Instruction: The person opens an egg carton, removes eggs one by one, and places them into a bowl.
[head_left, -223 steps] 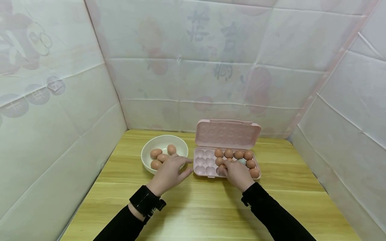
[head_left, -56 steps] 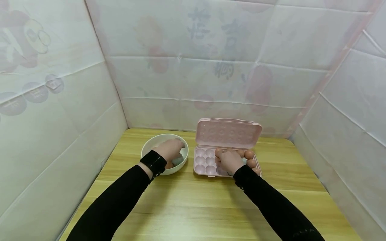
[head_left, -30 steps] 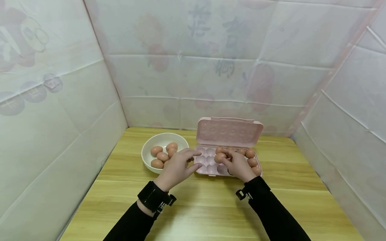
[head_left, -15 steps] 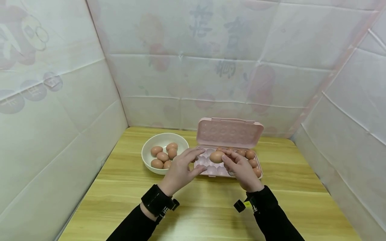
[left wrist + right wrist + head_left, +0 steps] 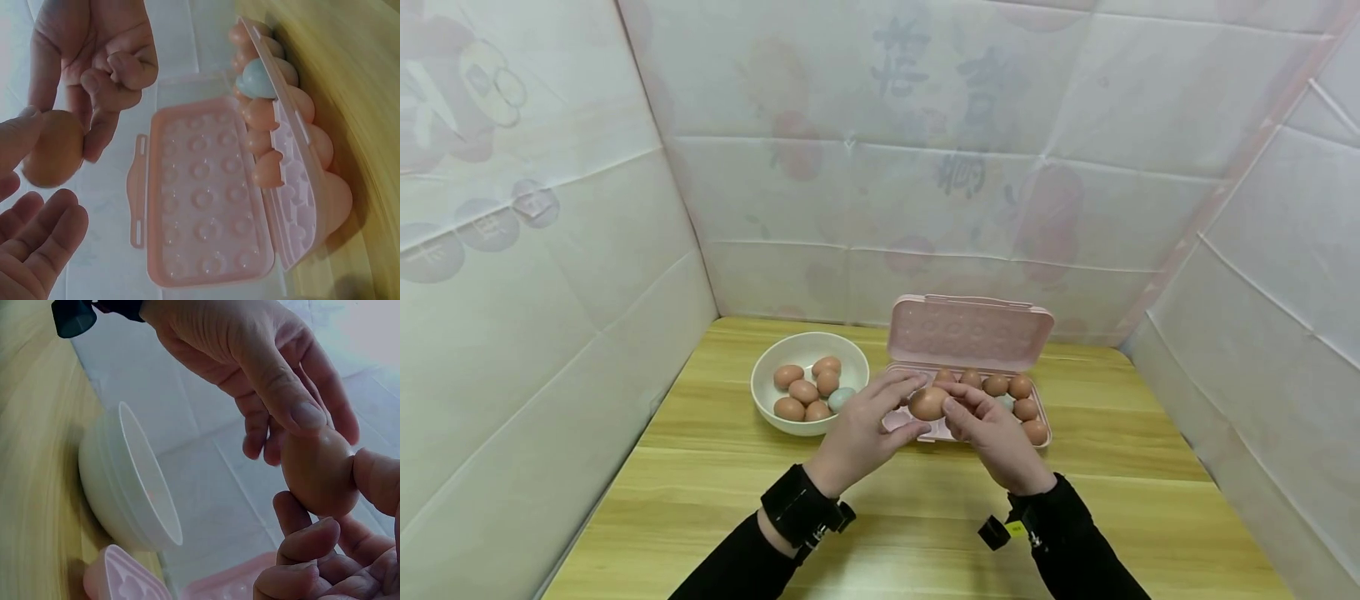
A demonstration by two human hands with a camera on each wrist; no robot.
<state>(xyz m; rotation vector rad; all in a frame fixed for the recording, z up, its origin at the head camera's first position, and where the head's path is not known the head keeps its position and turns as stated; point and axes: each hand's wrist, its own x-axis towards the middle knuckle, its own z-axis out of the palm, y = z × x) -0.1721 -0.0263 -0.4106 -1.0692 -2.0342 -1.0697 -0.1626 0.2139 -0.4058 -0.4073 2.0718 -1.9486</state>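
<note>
My right hand (image 5: 1000, 433) pinches a brown egg (image 5: 927, 403) between thumb and fingertips, held up in front of the pink egg box. In the right wrist view the thumb presses one side of the egg (image 5: 320, 472), fingers on the other. My left hand (image 5: 868, 425) reaches in from the left, thumb and fingers spread around the egg's near end. In the left wrist view the left thumb (image 5: 19, 134) overlaps the egg, with the other fingers just below it. The pink egg box (image 5: 910, 367) stands with its lid (image 5: 970, 333) raised; several eggs fill its right side.
Left of the box, a cream bowl (image 5: 763, 400) holds several brown eggs and a pale blue-green egg (image 5: 841, 399). Another pale egg (image 5: 257, 80) sits among the brown ones in the box. White patterned sheeting (image 5: 880, 200) encloses the wooden table (image 5: 865, 533).
A pale egg now lies in the bowl. My right hand has lifted a brown egg out of the box and moved it left and nearer. My left hand has come from the bowl toward it.
</note>
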